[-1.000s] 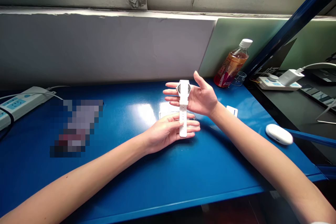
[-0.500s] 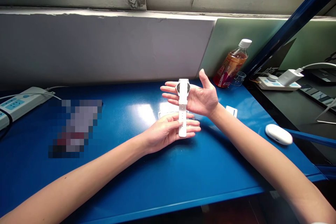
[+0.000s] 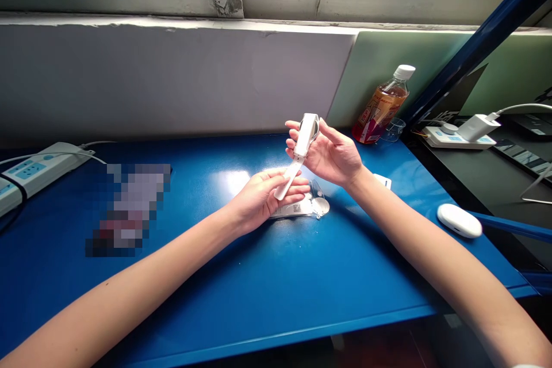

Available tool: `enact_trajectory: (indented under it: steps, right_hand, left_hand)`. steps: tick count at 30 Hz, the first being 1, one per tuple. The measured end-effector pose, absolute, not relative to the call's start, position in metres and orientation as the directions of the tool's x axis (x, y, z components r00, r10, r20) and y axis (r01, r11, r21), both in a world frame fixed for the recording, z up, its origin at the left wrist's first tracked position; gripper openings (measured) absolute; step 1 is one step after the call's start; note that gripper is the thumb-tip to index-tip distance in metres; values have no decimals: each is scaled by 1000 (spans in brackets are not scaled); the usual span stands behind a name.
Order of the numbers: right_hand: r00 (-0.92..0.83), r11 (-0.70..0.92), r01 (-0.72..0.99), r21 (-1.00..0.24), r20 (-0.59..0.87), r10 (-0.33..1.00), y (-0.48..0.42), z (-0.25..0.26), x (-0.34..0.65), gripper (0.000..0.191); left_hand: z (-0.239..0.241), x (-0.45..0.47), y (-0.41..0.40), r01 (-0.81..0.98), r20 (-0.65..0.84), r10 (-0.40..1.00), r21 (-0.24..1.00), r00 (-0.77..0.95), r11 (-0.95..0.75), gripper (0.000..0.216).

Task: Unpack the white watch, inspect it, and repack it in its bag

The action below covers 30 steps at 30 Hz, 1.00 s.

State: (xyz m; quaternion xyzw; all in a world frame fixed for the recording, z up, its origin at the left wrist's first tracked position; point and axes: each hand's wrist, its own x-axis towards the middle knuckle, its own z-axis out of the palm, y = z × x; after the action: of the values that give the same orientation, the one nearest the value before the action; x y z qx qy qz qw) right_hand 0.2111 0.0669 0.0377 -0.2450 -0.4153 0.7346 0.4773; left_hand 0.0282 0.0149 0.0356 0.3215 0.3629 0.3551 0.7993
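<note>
watch (image 3: 306, 135): above the table (image 3: 259, 299), left of the bottle (image 3: 382, 106)
power strip (image 3: 52, 162): far left on the table
case (image 3: 459, 221): table's right side

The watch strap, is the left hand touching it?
Touching. The head view shows the left hand holding the lower end of the watch strap, with its thumb laid over the white band.

watch (image 3: 307, 133) white, strap plain white. counter (image 3: 241, 305) solid blue, pale glare patch. packet (image 3: 290, 209) whitish, black-and-white square code printed on it. bottle (image 3: 379, 112): reddish drink, orange label with purple-red part, white cap. oval case (image 3: 459, 221) plain white. left power strip (image 3: 52, 156) white, light-blue socket panels. wall (image 3: 172, 80) greyish lilac, panel (image 3: 362, 77) pale green. slanted beam (image 3: 472, 40) dark blue.
</note>
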Motion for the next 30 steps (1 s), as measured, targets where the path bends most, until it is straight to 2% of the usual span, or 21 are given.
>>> enact_trajectory:
  steps: [4, 8, 13, 16, 19, 25, 28, 30]
  right_hand:
    - [-229, -21, -569, -822, 134, 964, 71, 41, 210, 27]
    - [-95, 114, -442, -890, 173, 980, 60, 44, 203, 34]
    - [-132, 283, -180, -942, 308, 942, 26, 38, 201, 29]
    - [-129, 449, 26, -893, 442, 888, 13, 30, 204, 24]
    - [-142, 395, 15, -919, 389, 910, 8, 25, 207, 23]
    - [-279, 148, -251, -957, 218, 935, 8, 26, 210, 38]
    - [-283, 162, -197, -967, 214, 935, 8, 28, 212, 35]
    - [-250, 247, -47, -968, 251, 935, 8, 28, 215, 35]
  left_hand:
    - [37, 26, 19, -498, -409, 827, 662, 387, 560, 31]
    - [40, 27, 15, -492, -308, 786, 644, 536, 587, 49]
    - [32, 28, 10, -401, -158, 796, 797, 584, 452, 44]
    - [23, 29, 9, -257, -115, 794, 910, 596, 325, 47]
    - [17, 29, 8, -150, -109, 811, 960, 574, 236, 41]
    - [23, 27, 2, -13, -23, 837, 999, 547, 36, 35]
    - [26, 22, 3, 166, 100, 845, 962, 525, -217, 31]
    - [25, 17, 8, 339, 255, 827, 821, 501, -459, 27]
